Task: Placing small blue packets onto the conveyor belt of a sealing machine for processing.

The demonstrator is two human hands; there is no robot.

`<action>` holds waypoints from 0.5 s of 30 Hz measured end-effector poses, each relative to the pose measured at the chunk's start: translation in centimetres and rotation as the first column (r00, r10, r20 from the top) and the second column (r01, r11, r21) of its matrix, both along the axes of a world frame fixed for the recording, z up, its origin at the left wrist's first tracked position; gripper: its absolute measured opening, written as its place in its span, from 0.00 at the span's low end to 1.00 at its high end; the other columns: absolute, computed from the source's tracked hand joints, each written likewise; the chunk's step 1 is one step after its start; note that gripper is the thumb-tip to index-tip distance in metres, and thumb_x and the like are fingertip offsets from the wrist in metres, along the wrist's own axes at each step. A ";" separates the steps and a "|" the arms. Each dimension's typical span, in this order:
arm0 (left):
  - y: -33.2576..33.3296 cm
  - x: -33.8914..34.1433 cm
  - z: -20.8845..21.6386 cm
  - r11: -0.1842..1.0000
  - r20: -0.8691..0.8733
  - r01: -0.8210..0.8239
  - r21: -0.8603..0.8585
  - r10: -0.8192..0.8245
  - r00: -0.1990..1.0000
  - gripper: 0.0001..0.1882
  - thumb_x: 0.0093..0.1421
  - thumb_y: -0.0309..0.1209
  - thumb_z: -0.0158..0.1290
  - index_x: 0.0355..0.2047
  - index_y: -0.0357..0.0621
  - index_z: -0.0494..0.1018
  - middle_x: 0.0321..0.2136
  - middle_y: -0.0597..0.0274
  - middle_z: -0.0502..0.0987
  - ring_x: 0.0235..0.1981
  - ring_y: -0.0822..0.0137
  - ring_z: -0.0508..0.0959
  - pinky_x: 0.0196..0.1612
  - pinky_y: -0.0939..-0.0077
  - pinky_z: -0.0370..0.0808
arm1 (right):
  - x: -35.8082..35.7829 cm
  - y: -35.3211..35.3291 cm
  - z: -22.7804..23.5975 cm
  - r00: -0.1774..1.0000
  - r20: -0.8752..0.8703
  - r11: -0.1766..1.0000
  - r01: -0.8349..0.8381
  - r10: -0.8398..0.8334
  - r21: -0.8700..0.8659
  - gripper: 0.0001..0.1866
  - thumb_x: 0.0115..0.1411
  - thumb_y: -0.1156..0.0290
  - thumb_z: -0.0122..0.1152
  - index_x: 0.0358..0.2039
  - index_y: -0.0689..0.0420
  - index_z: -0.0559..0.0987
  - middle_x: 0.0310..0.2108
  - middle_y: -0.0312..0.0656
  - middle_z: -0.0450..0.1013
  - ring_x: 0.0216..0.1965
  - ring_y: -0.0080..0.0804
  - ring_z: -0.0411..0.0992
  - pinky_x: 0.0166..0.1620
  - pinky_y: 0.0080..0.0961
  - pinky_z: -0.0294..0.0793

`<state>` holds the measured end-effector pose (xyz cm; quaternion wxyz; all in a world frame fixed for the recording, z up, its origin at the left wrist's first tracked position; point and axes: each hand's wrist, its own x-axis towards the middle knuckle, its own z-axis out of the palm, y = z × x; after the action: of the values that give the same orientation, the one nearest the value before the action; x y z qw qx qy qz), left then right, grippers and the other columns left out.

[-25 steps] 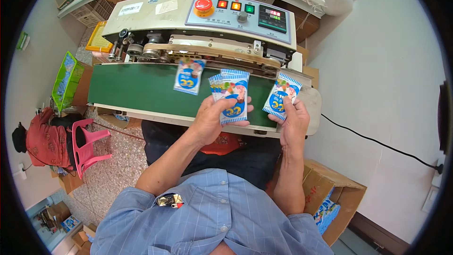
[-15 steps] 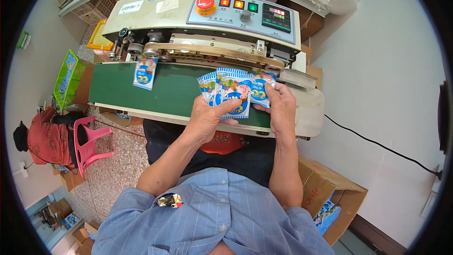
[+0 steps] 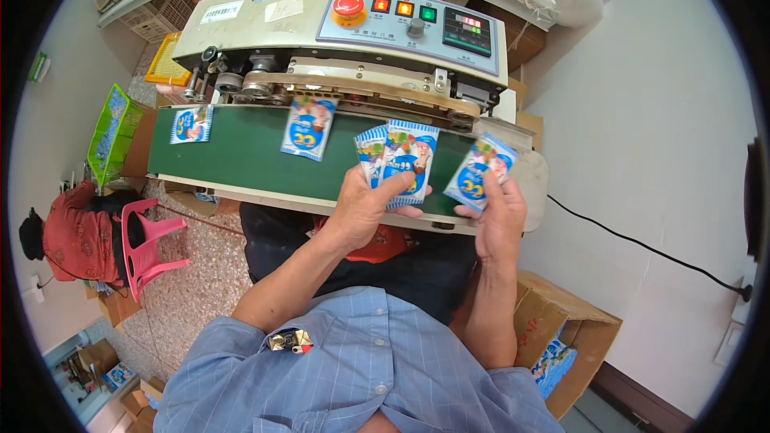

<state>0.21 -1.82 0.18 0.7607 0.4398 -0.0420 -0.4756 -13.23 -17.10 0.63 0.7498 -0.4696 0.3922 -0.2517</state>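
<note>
My left hand (image 3: 365,204) is closed on a small fanned stack of blue-and-white packets (image 3: 407,162), thumb across the front one. Between the thumb and fingers of my right hand (image 3: 500,220) is a single packet (image 3: 480,170) of the same kind, tilted, near the sealing machine's right end. Another packet (image 3: 309,130) hangs upright with its top edge at the machine's sealing band (image 3: 369,88). Farther left, one more packet (image 3: 192,124) lies on the green conveyor belt (image 3: 249,156).
The band sealing machine (image 3: 265,28) spans the bench, with a red stop button (image 3: 349,6) and a lit display on its panel. A cardboard box (image 3: 589,353) holding packets stands at lower right. Left are a green basket (image 3: 103,152), a pink stool (image 3: 140,252) and a person in red.
The packet at the sealing band's right end has gone left along it, and the earlier one has come out onto the belt's left part. My right hand has moved right with a packet.
</note>
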 end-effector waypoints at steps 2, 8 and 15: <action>0.3 0.4 0.5 1.000 -0.017 -0.016 0.026 0.016 1.000 0.17 0.62 0.26 0.58 0.50 0.35 0.72 0.41 0.56 0.80 0.39 0.66 0.83 0.31 0.74 0.86 | 0.0 -1.3 -0.2 1.000 -0.009 0.999 0.025 -0.026 -0.045 0.13 0.68 0.66 0.55 0.46 0.63 0.75 0.38 0.41 0.79 0.31 0.23 0.79 0.24 0.20 0.82; 0.7 0.4 0.2 0.992 0.058 -0.079 0.099 0.074 0.996 0.18 0.58 0.25 0.62 0.48 0.35 0.73 0.40 0.56 0.81 0.36 0.67 0.83 0.29 0.75 0.86 | 2.8 -2.7 -1.5 0.985 -0.152 0.990 -0.092 0.075 -0.107 0.14 0.67 0.64 0.56 0.44 0.63 0.76 0.35 0.39 0.78 0.30 0.23 0.78 0.26 0.19 0.83; 0.9 0.4 0.3 0.992 0.023 -0.101 0.080 0.099 0.995 0.18 0.58 0.26 0.63 0.48 0.35 0.73 0.40 0.56 0.81 0.36 0.68 0.83 0.29 0.75 0.85 | 5.4 -0.3 -1.6 0.977 -0.146 0.984 -0.164 0.154 -0.062 0.16 0.68 0.62 0.55 0.46 0.63 0.76 0.39 0.43 0.77 0.36 0.27 0.78 0.33 0.26 0.82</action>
<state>0.61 -0.90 0.44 0.7647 0.4764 -0.0079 -0.4339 -7.79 -17.42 -0.98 0.7202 -0.5434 0.3958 -0.1714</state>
